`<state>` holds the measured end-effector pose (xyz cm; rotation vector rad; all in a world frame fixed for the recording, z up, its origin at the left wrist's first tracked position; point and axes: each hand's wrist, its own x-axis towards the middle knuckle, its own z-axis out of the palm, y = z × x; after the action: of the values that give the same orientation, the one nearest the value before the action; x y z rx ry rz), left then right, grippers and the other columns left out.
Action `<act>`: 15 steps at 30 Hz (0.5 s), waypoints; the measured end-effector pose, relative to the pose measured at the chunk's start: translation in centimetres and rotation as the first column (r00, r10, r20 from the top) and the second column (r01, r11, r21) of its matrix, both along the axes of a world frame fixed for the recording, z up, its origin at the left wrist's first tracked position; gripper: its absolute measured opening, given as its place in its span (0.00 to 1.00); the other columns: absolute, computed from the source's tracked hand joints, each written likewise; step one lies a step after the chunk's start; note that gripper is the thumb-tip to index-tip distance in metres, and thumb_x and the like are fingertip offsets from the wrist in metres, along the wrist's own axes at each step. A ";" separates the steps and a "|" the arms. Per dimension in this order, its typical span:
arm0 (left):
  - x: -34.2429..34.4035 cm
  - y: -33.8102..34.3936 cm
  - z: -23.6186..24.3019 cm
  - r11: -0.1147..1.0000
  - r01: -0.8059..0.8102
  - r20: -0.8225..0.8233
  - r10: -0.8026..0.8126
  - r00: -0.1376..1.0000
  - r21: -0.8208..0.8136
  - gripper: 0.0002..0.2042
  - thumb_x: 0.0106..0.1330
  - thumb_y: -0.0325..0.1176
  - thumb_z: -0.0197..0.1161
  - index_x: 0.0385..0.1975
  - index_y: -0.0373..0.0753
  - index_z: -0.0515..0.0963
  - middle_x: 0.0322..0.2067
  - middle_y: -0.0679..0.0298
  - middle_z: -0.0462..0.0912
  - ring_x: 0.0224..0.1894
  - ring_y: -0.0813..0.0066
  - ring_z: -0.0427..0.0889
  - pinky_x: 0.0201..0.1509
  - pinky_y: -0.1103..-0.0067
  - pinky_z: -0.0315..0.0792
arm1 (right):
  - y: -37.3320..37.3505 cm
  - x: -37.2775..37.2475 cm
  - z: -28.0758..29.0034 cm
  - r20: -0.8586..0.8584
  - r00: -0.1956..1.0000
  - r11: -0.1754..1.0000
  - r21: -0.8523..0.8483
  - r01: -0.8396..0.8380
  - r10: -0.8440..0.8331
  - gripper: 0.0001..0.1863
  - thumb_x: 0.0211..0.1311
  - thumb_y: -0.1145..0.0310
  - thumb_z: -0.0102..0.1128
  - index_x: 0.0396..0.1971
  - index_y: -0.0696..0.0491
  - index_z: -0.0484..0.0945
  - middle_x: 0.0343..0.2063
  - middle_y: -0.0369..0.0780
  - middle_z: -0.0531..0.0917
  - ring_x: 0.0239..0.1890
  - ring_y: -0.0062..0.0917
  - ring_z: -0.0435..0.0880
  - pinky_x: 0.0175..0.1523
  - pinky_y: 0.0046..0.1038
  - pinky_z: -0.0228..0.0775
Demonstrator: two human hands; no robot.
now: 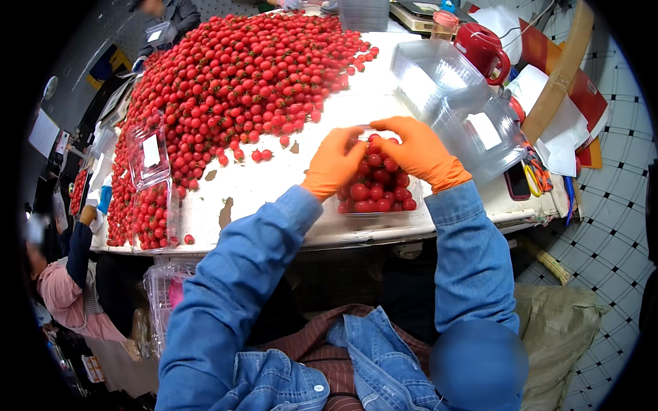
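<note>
Tomatoes (375, 190) (boxed) lie between left hand (336, 163) and right hand (423, 154).

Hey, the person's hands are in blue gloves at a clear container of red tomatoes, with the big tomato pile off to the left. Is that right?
Not quite: the gloves on the left hand and right hand are orange, as the head view shows. The clear container of red tomatoes and the big tomato pile off to the left are right.

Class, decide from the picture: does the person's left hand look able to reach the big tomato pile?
Probably yes: the tomato pile lies near the left hand, with white tabletop between them and no barrier visible.
</note>
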<state>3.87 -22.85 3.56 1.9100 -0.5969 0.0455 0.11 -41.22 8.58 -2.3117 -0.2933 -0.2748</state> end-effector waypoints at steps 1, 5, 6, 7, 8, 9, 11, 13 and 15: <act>0.0 -0.5 -0.4 0.952 -0.029 0.245 -0.049 0.968 0.303 0.16 0.64 0.37 0.60 0.48 0.37 0.76 0.43 0.55 0.77 0.46 0.62 0.76 0.52 0.74 0.69 | -0.5 0.1 0.1 0.030 0.999 1.000 0.017 0.016 -0.016 0.17 0.57 0.62 0.59 0.45 0.54 0.81 0.40 0.46 0.83 0.44 0.35 0.82 0.50 0.32 0.72; -2.7 -2.5 0.0 0.904 -0.065 0.338 -0.090 0.937 0.422 0.21 0.61 0.40 0.61 0.52 0.39 0.73 0.53 0.53 0.72 0.55 0.53 0.69 0.58 0.67 0.66 | -1.4 0.0 0.2 0.080 0.995 0.996 0.069 0.058 -0.064 0.18 0.60 0.63 0.58 0.46 0.57 0.79 0.44 0.46 0.83 0.47 0.35 0.81 0.53 0.29 0.71; -3.2 -2.6 0.1 0.889 -0.074 0.378 -0.115 0.919 0.452 0.22 0.61 0.41 0.61 0.54 0.40 0.72 0.55 0.53 0.71 0.57 0.51 0.67 0.58 0.66 0.65 | -1.4 -0.1 0.2 0.076 0.994 0.995 0.076 0.067 -0.073 0.18 0.59 0.62 0.57 0.45 0.56 0.80 0.43 0.46 0.82 0.47 0.37 0.81 0.53 0.31 0.71; -3.5 -2.6 0.4 0.882 -0.028 0.361 -0.163 0.918 0.470 0.24 0.61 0.42 0.61 0.55 0.40 0.71 0.57 0.53 0.69 0.59 0.50 0.66 0.60 0.65 0.64 | -1.5 -0.1 0.1 0.072 0.994 0.994 0.082 0.076 -0.082 0.18 0.58 0.61 0.56 0.43 0.55 0.81 0.43 0.47 0.82 0.47 0.40 0.80 0.53 0.32 0.71; -3.8 -2.1 0.8 0.873 0.013 0.344 -0.205 0.916 0.487 0.25 0.60 0.42 0.61 0.57 0.40 0.70 0.59 0.52 0.67 0.60 0.49 0.64 0.61 0.65 0.63 | -1.4 -0.1 0.1 0.051 0.994 0.993 0.070 0.090 -0.094 0.18 0.57 0.61 0.56 0.44 0.55 0.81 0.43 0.46 0.83 0.47 0.40 0.80 0.53 0.33 0.71; -3.8 -1.4 0.9 0.862 0.054 0.326 -0.247 0.913 0.503 0.27 0.60 0.43 0.61 0.59 0.40 0.68 0.61 0.51 0.65 0.61 0.47 0.63 0.62 0.64 0.62 | -1.6 -0.1 0.1 0.037 0.996 0.997 0.032 0.074 -0.075 0.18 0.58 0.62 0.57 0.45 0.56 0.80 0.43 0.46 0.83 0.46 0.37 0.81 0.52 0.31 0.72; -2.3 0.5 1.1 0.876 0.218 0.248 -0.348 0.904 0.431 0.29 0.61 0.39 0.62 0.63 0.40 0.64 0.65 0.53 0.61 0.66 0.52 0.59 0.68 0.66 0.57 | -1.4 0.0 0.2 0.011 1.000 0.999 -0.042 0.026 -0.025 0.17 0.60 0.64 0.59 0.46 0.57 0.79 0.42 0.44 0.83 0.44 0.32 0.82 0.50 0.26 0.73; -0.8 2.2 1.7 0.895 0.424 0.018 -0.431 0.902 0.138 0.28 0.64 0.36 0.60 0.65 0.40 0.63 0.65 0.56 0.62 0.67 0.62 0.60 0.68 0.70 0.58 | -1.3 -0.5 0.8 -0.131 0.991 0.998 -0.069 -0.007 -0.003 0.17 0.57 0.64 0.61 0.46 0.55 0.80 0.39 0.44 0.83 0.42 0.30 0.82 0.47 0.26 0.74; -0.7 3.3 3.3 0.925 0.380 -0.341 -0.356 0.870 0.004 0.28 0.67 0.34 0.59 0.66 0.39 0.61 0.64 0.59 0.65 0.65 0.68 0.63 0.66 0.74 0.61 | -1.4 -0.8 0.5 -0.183 0.982 0.988 -0.142 -0.068 0.042 0.18 0.56 0.64 0.63 0.46 0.54 0.80 0.38 0.44 0.82 0.41 0.29 0.82 0.45 0.27 0.75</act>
<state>3.20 -19.56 6.84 1.7857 -0.7252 -0.5450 -0.67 -42.66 9.10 -2.4501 -0.2947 -0.0163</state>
